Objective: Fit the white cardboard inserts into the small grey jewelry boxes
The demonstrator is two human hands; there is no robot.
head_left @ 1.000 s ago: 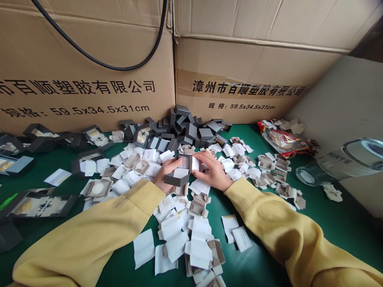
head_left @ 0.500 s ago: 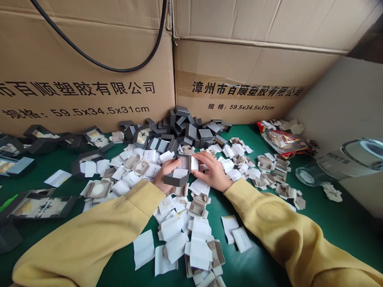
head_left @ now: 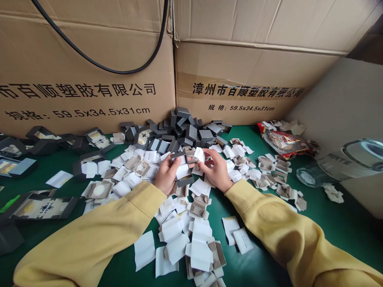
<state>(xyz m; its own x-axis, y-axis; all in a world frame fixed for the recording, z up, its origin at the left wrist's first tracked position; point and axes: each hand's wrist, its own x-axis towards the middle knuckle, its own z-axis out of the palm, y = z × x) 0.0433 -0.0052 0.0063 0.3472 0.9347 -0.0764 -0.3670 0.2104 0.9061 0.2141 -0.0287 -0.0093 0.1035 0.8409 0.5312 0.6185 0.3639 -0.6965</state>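
My left hand (head_left: 165, 175) is closed around a small dark grey box (head_left: 184, 181), its thumb on the near side and white paper showing inside. Just right of the box, my right hand (head_left: 219, 171) pinches a small folded white card insert (head_left: 199, 154) between thumb and fingers. The insert stands at the box's right edge; whether they touch I cannot tell. Under and around both hands lie loose white and grey-brown card inserts (head_left: 199, 255). Beyond the hands is a heap of dark grey boxes (head_left: 191, 131).
Large cardboard cartons (head_left: 86, 59) stand behind the green table (head_left: 263, 247), with a black cable (head_left: 125, 72) hanging before them. Opened dark boxes (head_left: 44, 207) lie left. At right are a red plastic packet (head_left: 281, 141), a clear bottle (head_left: 338, 163) on its side and crumpled tissue (head_left: 333, 193).
My right hand has drawn the white card insert out from the dark box, a little to the right. The box in my left hand has tilted and shows more of its inside.
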